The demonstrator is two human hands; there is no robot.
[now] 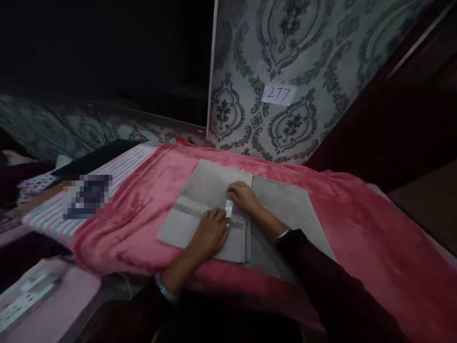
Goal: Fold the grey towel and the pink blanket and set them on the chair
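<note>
A light grey folded sheet (200,190) with a darker band across it lies on a pink plush blanket (143,190); whether it is cloth or paper I cannot tell. On its right part is a small, shiny white strip (229,207). My left hand (210,231) has its fingers curled at the strip's lower end. At the upper end, my right hand (244,196) is closed with its fingertips pinched together. The fingertips partly hide both ends of the strip. A second grey sheet (293,205) spreads out to the right, partly under my right forearm.
A striped cloth (135,162) lies at the left, with a pixelated patch (87,196) over something on it. Behind stands a large dark screen (107,57) against a patterned wall (243,71). A paper marked 277 (279,94) is stuck there. Dark furniture (403,109) rises at right.
</note>
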